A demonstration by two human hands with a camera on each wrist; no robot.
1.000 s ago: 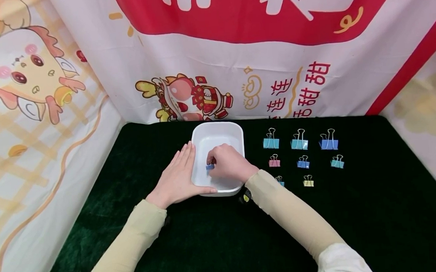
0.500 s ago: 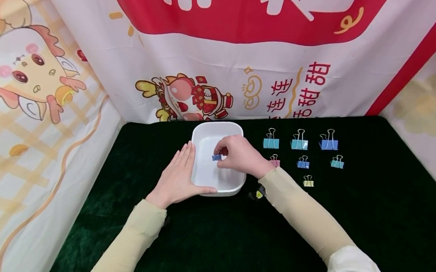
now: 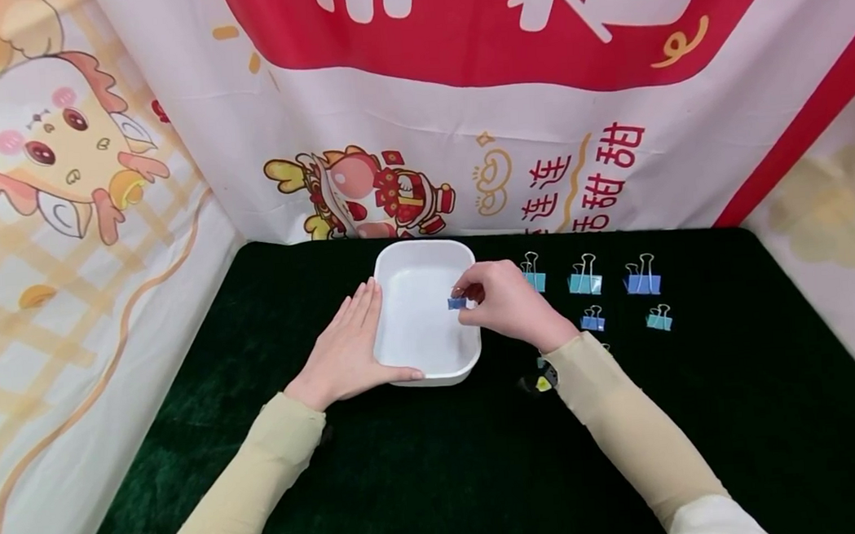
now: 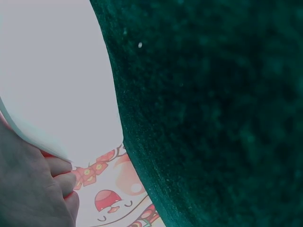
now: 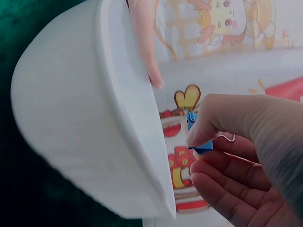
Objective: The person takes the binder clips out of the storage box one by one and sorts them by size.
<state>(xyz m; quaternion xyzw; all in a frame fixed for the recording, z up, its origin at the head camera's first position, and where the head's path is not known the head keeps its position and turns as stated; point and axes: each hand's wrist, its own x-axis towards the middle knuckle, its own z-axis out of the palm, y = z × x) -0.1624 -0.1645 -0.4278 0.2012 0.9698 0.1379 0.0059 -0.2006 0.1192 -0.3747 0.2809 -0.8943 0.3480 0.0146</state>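
A small blue binder clip (image 3: 457,303) is pinched between the thumb and fingers of my right hand (image 3: 506,301), over the right side of a white plastic box (image 3: 425,350). In the right wrist view the blue body of the clip sticks out past the thumb, and one wire handle shows. My left hand (image 3: 347,341) rests along the box's left side, fingers straight and together, thumb stretched along the near rim. Only its knuckles and folded-looking edge appear in the left wrist view, beside the box wall.
Right of the box, binder clips stand in rows on the dark green cloth (image 3: 440,470): two larger teal ones (image 3: 586,283), a larger blue one (image 3: 644,284), a small blue one (image 3: 593,323) and a small teal one (image 3: 659,320). The right hand and forearm hide others. A printed curtain (image 3: 418,112) hangs behind.
My right hand has moved right with the blue binder clip, from over the box's left-middle to near its right rim, covering the pink clip and most of the yellow one. The left hand stays put.
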